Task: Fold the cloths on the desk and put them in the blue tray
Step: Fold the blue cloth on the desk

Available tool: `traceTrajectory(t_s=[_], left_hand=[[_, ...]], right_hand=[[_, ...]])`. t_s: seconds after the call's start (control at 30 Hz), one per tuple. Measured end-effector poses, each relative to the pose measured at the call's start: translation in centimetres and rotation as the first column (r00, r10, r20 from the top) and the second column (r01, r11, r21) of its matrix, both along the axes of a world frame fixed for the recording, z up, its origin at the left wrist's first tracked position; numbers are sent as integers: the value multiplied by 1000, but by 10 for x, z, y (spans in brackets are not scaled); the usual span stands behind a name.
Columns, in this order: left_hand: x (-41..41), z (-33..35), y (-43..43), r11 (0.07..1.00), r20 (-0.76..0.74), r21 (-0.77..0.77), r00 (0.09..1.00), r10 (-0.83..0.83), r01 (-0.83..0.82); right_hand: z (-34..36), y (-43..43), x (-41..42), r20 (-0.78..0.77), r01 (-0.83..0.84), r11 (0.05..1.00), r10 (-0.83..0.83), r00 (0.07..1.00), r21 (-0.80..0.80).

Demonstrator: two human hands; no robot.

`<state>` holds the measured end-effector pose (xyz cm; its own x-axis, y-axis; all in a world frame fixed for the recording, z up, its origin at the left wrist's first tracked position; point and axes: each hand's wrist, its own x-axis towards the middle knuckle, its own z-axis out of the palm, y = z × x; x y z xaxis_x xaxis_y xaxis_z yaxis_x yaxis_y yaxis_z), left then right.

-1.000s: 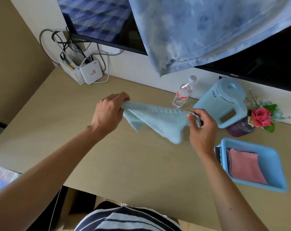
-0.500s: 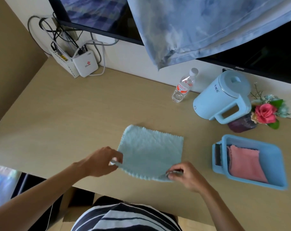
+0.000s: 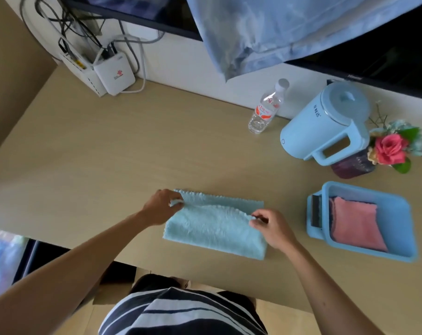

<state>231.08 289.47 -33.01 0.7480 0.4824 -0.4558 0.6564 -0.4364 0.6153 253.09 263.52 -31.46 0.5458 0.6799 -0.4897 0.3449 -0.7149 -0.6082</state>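
A light blue cloth [image 3: 214,228] lies on the desk [image 3: 108,160], folded over itself with its near half laid up toward the far edge. My left hand [image 3: 162,206] pinches the folded-over corner at the cloth's left. My right hand [image 3: 271,226] pinches the matching corner at the right. The blue tray [image 3: 398,213] sits on the desk to the right of the cloth. A folded pink cloth [image 3: 354,223] lies inside it.
A light blue kettle [image 3: 325,124] stands behind the tray, with a flower vase [image 3: 383,151] to its right and a clear water bottle [image 3: 265,110] to its left. White router boxes [image 3: 108,73] with cables sit at the back left. A bluish fabric [image 3: 277,32] hangs over a screen above.
The cloth went from held up in the air to spread flat on the desk. Both hands then carried its near edge away from me, folding it in half.
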Motion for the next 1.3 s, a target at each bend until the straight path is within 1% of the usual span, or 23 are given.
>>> traceTrajectory(t_s=[0.1,0.27,0.37,0.47,0.5,0.57,0.6,0.63,0.67,0.7,0.77,0.83,0.93,1.03,1.07,1.1,1.13,1.17,1.2,1.23,1.27,1.3], left_hand=[[5,-6,1,997,9,29,997,71,-71],[6,-16,5,992,-9,71,994,109,-108],[9,-20,5,987,10,104,993,120,-120],[12,-23,2,978,-10,150,989,145,-142],[13,-24,0,972,-24,182,987,158,-151],[11,-25,-6,934,-25,335,989,144,-128],[11,-24,-12,902,5,420,995,103,-96],[10,-25,-20,879,38,474,999,35,-49],[11,-25,-31,864,58,503,997,-58,21],[12,-26,-43,850,52,516,986,-155,107],[11,-33,-66,821,-28,501,953,-302,275],[9,-41,-84,810,-153,454,928,-340,371],[10,-46,-92,804,-249,411,901,-355,430],[25,-51,-79,731,-336,428,845,-417,531],[31,-52,-74,699,-370,450,829,-420,555],[38,-51,-69,664,-401,482,818,-414,572],[44,-49,-65,630,-418,514,812,-408,582],[50,-44,-64,601,-410,541,809,-422,588],[53,-38,-65,572,-372,565,803,-466,594],[53,-33,-68,528,-321,593,780,-537,608],[50,-28,-72,475,-283,611,736,-615,633],[43,-25,-77,429,-249,621,684,-686,656]], right_hand=[[-5,9,6,30,36,999,-36,999,16],[-19,17,11,86,15,1000,-17,996,23],[-25,21,14,128,-3,1000,3,992,1],[-30,25,18,170,31,999,-33,985,12],[-31,26,18,209,47,998,-52,977,29],[-33,23,15,376,32,997,-55,925,68],[-32,22,12,462,-2,997,-33,886,76],[-32,20,8,509,-58,996,14,861,71],[-33,19,2,515,-128,990,84,853,51],[-35,17,-5,487,-198,980,164,858,19],[-42,10,-18,402,-295,953,295,867,-64],[-50,-1,-27,371,-335,934,358,857,-127],[-53,-12,-33,408,-337,928,374,833,-161],[-47,-15,-41,457,-307,929,370,809,-209],[-45,-15,-44,446,-293,929,366,817,-226],[-43,-14,-48,403,-286,929,361,841,-236],[-41,-13,-53,326,-283,930,349,879,-233],[-38,-12,-58,223,-284,934,331,917,-218],[-37,-12,-63,114,-287,937,313,943,-200],[-36,-12,-66,50,-297,939,310,949,-175],[-36,-13,-68,58,-305,941,315,947,-145],[-36,-15,-67,126,-310,944,323,938,-110]])
